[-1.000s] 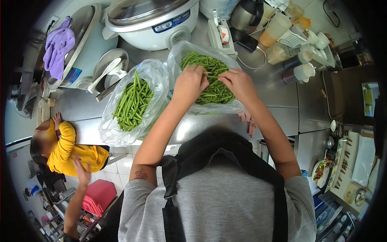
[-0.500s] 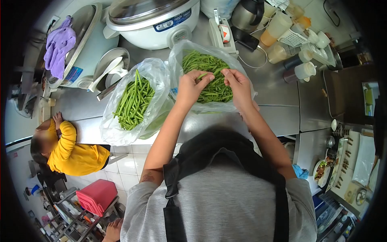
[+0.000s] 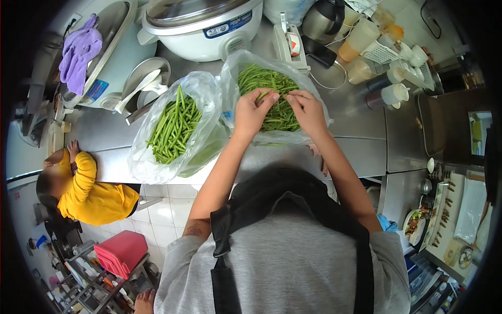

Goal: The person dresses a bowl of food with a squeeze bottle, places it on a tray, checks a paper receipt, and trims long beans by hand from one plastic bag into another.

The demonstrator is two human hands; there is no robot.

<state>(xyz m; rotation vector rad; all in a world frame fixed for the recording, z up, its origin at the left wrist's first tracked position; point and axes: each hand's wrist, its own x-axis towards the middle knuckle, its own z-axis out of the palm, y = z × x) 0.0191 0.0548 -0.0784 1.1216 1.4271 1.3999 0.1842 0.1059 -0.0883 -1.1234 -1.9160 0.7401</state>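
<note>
Translucent plastic bag of thin green beans. Over bag: left hand pinching slender green bean; right hand pinched, contents unclear. Shiny steel counter beneath.

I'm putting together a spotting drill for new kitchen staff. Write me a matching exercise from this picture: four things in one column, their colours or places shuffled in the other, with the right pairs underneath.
Things
1. Left hand
2. Beans
3. Large cooker at the top
4. Bin at the lower left

Colours and places
A. White, with a blue label
B. Over the bag on the right
C. Pinkish red
D. Green

Right pairs: 1-B, 2-D, 3-A, 4-C
</note>
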